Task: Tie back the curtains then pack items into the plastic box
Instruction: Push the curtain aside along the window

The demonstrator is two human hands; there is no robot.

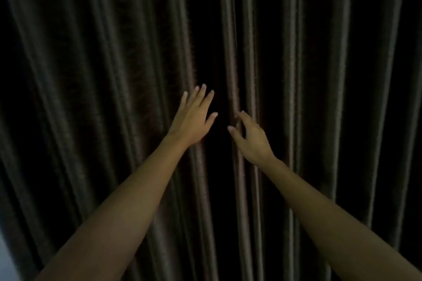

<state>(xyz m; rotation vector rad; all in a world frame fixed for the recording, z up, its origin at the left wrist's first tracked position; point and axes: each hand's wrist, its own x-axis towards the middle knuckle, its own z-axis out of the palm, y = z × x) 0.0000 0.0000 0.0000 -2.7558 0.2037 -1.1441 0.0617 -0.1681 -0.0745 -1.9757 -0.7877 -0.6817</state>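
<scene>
Both our bare forearms rise from the bottom corners of the head view and reach forward toward the middle, in very dim light.

Our left hand (193, 118) is flat, back toward the camera, its fingers (201, 96) stretched out and slightly spread, the thumb pointing right; it holds nothing and lies against or just in front of the folds of the left curtain (98, 89); we cannot tell whether it touches.

Our right hand (252, 138) sits a little lower and just beside the left, with a dark gap between them. Its fingers (243, 117) curl at the inner edge of the right curtain (319, 80), the thumb out to the left; whether they already pinch the fabric we cannot tell.

Both dark, heavily pleated curtains hang closed and fill nearly the whole view, meeting in the shadowed strip between our hands. At the lower left corner we see a small pale sliver (5, 260), too blurred to identify.
</scene>
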